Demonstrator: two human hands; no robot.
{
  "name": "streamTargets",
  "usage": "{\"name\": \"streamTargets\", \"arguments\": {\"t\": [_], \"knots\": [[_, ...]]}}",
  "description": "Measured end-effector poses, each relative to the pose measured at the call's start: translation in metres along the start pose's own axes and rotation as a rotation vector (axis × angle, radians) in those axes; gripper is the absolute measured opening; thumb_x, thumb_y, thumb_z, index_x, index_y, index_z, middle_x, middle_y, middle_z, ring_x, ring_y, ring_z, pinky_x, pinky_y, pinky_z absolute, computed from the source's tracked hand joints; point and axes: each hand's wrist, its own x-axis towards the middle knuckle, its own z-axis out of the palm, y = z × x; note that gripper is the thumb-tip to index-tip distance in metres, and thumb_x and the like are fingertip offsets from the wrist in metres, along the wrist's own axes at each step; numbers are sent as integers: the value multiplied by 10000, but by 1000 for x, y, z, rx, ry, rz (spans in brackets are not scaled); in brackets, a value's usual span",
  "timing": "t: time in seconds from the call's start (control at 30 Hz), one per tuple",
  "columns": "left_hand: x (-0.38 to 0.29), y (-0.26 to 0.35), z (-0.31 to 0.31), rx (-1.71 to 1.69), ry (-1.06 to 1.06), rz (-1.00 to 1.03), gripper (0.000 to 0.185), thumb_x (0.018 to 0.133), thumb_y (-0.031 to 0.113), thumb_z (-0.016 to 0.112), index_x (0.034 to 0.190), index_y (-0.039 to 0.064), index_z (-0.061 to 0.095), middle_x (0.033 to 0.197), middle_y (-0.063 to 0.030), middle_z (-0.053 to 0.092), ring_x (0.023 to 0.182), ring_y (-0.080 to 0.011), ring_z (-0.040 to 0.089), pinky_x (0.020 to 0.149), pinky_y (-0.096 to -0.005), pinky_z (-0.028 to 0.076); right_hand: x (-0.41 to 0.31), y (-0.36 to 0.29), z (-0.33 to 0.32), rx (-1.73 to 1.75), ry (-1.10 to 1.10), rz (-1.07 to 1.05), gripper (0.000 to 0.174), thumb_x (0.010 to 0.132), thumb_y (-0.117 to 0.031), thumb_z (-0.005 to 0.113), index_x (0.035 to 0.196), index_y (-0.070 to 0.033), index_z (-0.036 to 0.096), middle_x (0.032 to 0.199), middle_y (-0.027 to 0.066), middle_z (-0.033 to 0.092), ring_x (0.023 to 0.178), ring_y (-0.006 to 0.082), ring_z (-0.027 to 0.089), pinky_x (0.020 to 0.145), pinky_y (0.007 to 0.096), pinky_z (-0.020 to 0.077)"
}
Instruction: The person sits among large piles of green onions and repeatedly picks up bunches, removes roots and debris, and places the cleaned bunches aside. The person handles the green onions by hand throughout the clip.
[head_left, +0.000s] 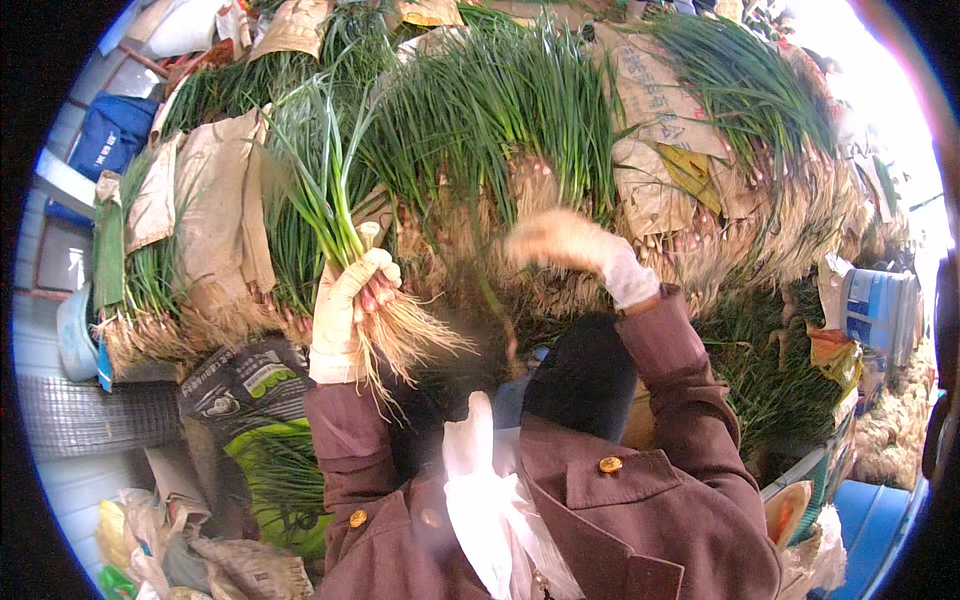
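My left hand (339, 307), in a pale thin glove, is closed around a small bunch of green onions (339, 202). Their leaves point up, while the pinkish bulbs and long tan roots (409, 334) hang out below the fingers. Motion blurs my right hand (564, 238), gloved with a white cuff, in front of a wide row of rooted green onions (517, 97). Whether its fingers hold anything is not clear. Below it a blurred single stalk (491, 300) hangs or falls above my lap, its roots downward.
Worn sacks (217, 202) lie between the onion rows. More onions (750, 82) are heaped at the far right. Loose greens (780, 375) and a blue-white bucket (877, 300) stand to the right. At the left are a wire mesh (97, 416) and crumpled bags (172, 547).
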Motion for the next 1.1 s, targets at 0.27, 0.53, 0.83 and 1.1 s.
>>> {"name": "streamTargets", "arguments": {"t": [0.27, 0.53, 0.83, 1.1], "knots": [[4, -10, 31, 52, -39, -111, 191, 897, 110, 668, 1074, 55, 621, 754, -47, 637, 554, -118, 578, 515, -236, 488, 66, 72, -34, 564, 323, 268, 336, 896, -248, 674, 1170, -64, 612, 1007, 73, 719, 757, 143, 616, 686, 280, 484], [40, -31, 85, 73, -124, -237, 264, 846, 144, 736, 1055, 48, 607, 891, -53, 685, 691, -127, 634, 597, -226, 501, -32, -34, -4, 869, 43, -73, 306, 875, -227, 734, 1092, -31, 644, 888, 3, 652, 749, 72, 569, 641, 206, 452], [38, -51, 54, 192, -237, -210, 263, 853, 175, 698, 1067, 24, 676, 894, -43, 719, 665, -60, 608, 537, -162, 418, -80, -73, 42, 659, 303, -106, 141, 905, -172, 651, 926, -41, 700, 821, 38, 684, 725, 112, 621, 665, 255, 494], [-4, -29, 62, 269, -239, -218, 296, 835, 130, 730, 1101, 61, 621, 795, -12, 680, 619, -61, 616, 452, -152, 377, -16, -83, 39, 604, 396, -9, 381, 850, -377, 725, 959, -17, 660, 858, 85, 679, 803, 173, 620, 735, 330, 503]]}}
